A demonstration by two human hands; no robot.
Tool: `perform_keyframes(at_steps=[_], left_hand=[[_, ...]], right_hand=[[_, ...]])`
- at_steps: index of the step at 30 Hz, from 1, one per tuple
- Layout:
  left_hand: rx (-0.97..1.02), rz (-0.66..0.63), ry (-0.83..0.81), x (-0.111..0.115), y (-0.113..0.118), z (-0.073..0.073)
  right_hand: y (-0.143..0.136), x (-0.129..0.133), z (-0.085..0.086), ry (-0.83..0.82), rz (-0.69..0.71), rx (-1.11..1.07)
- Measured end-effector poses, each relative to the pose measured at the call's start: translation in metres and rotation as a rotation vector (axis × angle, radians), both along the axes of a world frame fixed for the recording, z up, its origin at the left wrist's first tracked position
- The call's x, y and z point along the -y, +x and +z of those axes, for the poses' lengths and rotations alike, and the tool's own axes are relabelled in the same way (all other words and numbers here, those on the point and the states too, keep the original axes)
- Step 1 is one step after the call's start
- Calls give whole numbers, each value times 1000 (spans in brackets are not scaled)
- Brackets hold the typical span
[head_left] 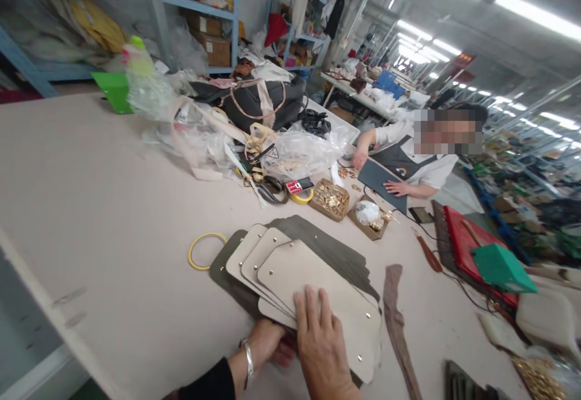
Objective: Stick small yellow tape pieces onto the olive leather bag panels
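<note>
Several cream panels [313, 267] with rounded corners and small metal studs lie fanned out on a stack of dark grey-green panels [297, 226]. My right hand [321, 342] rests on the top cream panel, palm down, its fingers stretched out. At the near edge of the stack is my left hand [272, 339], with a silver bracelet at the wrist; its fingers are partly hidden under the panels and by my right hand, so what they hold is unclear. A yellow ring [191, 255] lies flat beside the stack's far left corner.
Boxes of gold hardware [330, 199], plastic bags [295, 152] and a black bag [254, 106] stand beyond the stack. Across the table a person [403, 158] handles a dark panel. A brown strip [396, 321], a red item [463, 242] and a green holder [502, 267] lie to the right.
</note>
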State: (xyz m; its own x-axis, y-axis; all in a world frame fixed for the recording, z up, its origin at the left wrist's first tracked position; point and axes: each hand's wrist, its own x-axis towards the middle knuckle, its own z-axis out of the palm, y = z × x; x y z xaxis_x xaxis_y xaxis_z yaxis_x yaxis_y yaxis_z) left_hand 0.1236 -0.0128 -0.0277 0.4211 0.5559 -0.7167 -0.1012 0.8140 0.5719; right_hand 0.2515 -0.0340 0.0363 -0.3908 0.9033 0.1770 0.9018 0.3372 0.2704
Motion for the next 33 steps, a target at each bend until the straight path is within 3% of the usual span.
perform_keyframes(at_steps=[2, 7, 16, 22, 29, 33], left_hand=[[79, -34, 52, 2, -10, 5], [214, -82, 112, 8, -29, 8], [196, 28, 120, 13, -22, -12], [240, 56, 104, 15, -26, -8], [159, 130, 48, 13, -22, -4], [127, 153, 26, 11, -22, 3]], right_hand=[[-6, 4, -10, -84, -51, -22], [-5, -3, 13, -356, -140, -84], [-2, -18, 18, -358, -134, -38], [-8, -25, 30, -369, -151, -17], [-14, -27, 35, -389, -160, -32], [-10, -27, 43, -408, -84, -67]])
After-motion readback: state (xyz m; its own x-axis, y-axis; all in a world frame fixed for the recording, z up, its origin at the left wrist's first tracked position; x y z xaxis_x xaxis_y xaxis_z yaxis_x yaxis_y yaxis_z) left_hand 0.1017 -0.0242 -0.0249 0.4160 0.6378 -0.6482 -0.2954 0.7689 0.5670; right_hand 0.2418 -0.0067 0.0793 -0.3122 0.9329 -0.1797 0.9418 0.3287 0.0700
